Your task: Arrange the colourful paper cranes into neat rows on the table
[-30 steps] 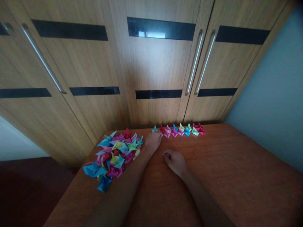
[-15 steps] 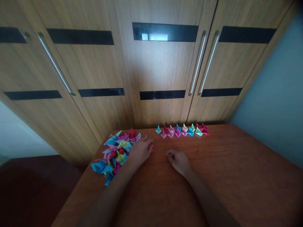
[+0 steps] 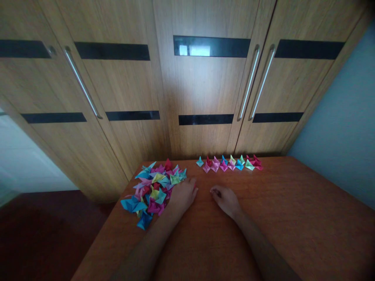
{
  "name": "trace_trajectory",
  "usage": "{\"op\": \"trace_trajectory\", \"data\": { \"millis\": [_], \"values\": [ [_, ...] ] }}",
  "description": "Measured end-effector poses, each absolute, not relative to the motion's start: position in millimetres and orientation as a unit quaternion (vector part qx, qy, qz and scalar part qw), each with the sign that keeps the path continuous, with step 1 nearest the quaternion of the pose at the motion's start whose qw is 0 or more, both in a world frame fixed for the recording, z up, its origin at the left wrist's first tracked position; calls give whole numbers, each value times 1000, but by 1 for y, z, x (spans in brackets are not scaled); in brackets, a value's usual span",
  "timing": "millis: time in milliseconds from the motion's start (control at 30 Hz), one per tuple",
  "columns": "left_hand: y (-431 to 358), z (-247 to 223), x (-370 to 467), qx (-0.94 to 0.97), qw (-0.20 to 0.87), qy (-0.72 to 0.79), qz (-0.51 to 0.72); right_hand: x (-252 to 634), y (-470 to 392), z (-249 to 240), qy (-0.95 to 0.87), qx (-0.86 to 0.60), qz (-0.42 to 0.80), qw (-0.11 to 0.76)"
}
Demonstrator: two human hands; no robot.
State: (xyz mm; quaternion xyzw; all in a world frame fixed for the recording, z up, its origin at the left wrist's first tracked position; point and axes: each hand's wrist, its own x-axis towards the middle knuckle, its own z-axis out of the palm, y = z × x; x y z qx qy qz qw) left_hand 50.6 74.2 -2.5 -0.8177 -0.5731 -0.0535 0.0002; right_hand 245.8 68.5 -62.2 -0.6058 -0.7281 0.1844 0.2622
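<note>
my left grip (image 3: pixel 184 194) is part-curled, palm down; whether it has hold of anything beneath, i cannot tell. just left of it, the heaped papers (image 3: pixel 155 193), folded and spiky, point every which way. my right grip (image 3: pixel 225 201) curls loosely on the surface (image 3: pixel 222 242), its inside hidden. beyond both grips stands the row of papers (image 3: pixel 223 166), tips up, long axis left to right. i'd judge each light, crisp, easily crushed: pinch a folded edge softly.

Folded-paper pile (image 3: pixel 160 196), partly hidden behind left hand (image 3: pixel 184 193); right hand (image 3: pixel 226 200), palm concealed; cabinet (image 3: pixel 205 86), cut off by top edge.
</note>
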Motion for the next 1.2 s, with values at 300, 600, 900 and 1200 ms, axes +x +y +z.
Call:
{"op": "trace_trajectory", "data": {
  "millis": [300,600,900,1200],
  "values": [
    [84,-11,63,-824,5,-565,-41,246,70,-63,-726,-612,186,252],
    [72,-9,60,-829,-3,-556,-58,245,69,-61,-731,-610,177,249],
    [83,-15,57,-832,-2,-551,-72,245,69,-62,-729,-611,182,251],
    [100,-11,65,-836,-20,-547,-31,244,68,-60,-731,-612,175,247]
  ]
}}
